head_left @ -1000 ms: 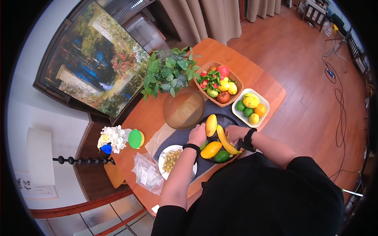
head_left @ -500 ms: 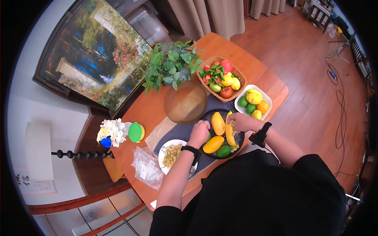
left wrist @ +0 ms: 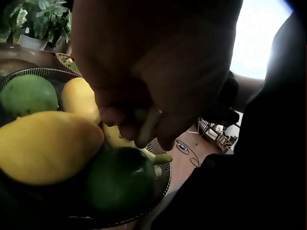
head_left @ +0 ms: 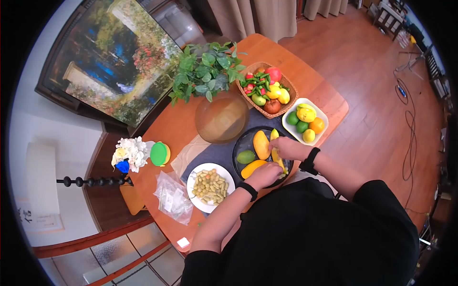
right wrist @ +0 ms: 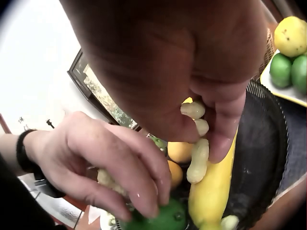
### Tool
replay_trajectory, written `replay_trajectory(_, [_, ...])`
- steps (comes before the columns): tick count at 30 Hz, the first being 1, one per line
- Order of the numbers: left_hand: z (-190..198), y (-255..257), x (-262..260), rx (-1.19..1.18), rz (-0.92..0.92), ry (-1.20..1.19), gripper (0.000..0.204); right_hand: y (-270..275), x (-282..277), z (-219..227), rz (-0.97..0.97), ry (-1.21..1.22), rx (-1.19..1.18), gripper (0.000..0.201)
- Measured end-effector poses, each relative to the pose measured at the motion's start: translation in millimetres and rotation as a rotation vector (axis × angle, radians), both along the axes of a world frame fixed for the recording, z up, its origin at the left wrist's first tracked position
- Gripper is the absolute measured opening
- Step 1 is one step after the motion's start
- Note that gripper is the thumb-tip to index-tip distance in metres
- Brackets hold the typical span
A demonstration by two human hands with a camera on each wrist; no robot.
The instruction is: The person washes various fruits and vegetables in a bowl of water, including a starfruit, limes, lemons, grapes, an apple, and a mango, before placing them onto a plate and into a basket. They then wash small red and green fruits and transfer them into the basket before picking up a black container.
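Observation:
In the right wrist view, my right hand (right wrist: 177, 62) pinches a few pale shelled-looking peanuts (right wrist: 197, 163) between thumb and fingers, close over a yellow banana (right wrist: 213, 191). My left hand (head_left: 266, 176) is over the near side of the black tray (right wrist: 264, 139), fingers curled round pale peanuts (left wrist: 149, 127) that its palm partly hides. Below it lies a dark green fruit (left wrist: 120, 179). Two yellow mangoes (head_left: 261, 144) and a lighter green fruit (head_left: 245, 157) also lie in the tray. A white plate of peanuts (head_left: 200, 207) stands left of the tray.
Behind the tray are an amber glass bowl (head_left: 222, 119) and a wicker basket (head_left: 292, 90) of fruit and peppers. A white dish (head_left: 324, 119) of fruit stands at the right. A plastic bag (head_left: 172, 198), a green-lidded jar (head_left: 158, 154) and a leafy plant (head_left: 207, 78) are further left.
My left hand has moved from the tray's left side to its near edge, uncovering the lighter green fruit and the plate. The right hand rose from beside the banana, then came over it.

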State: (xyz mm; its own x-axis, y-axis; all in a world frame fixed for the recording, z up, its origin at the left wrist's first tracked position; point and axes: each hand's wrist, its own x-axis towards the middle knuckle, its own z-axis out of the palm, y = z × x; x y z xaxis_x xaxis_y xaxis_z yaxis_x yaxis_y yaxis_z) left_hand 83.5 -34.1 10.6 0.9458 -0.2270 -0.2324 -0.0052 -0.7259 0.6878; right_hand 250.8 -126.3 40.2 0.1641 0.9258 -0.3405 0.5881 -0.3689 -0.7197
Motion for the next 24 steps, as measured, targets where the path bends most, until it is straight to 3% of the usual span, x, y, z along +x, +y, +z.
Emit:
replay_trajectory(2, [-9.9,-0.2,-0.8,0.049,0.020,-0.019,0.022,-2.2,11.6,-19.4,-0.021,-0.033,-0.009,0.034])
replay_trajectory(6, [-8.0,0.3,-0.9,0.077,0.086,-0.055,0.023,-10.0,17.1,1.0,-0.029,0.014,0.098,0.034])
replay_trajectory(9, [-29.2,-3.1,2.0,0.002,0.109,-0.004,0.022,-15.4,21.1,7.9,-0.155,0.057,-0.019,0.032])
replay_trajectory(13, [-27.5,-9.2,0.9,-0.050,0.147,0.002,0.021,-20.2,15.5,31.6,-0.129,0.038,0.041,0.031])
replay_trajectory(16, [-20.9,-7.5,-1.1,0.021,0.049,-0.047,0.020,-20.0,7.0,45.6,-0.066,0.112,0.061,0.030])
replay_trajectory(20, [-18.7,-4.3,-2.8,0.084,-0.047,-0.042,0.017,-24.8,-6.6,19.9,0.072,0.022,0.110,0.034])
replay_trajectory(24, [-26.8,-3.1,-14.5,0.201,-0.105,-0.111,0.012,-29.9,-20.3,2.8,0.071,-0.065,0.150,0.038])
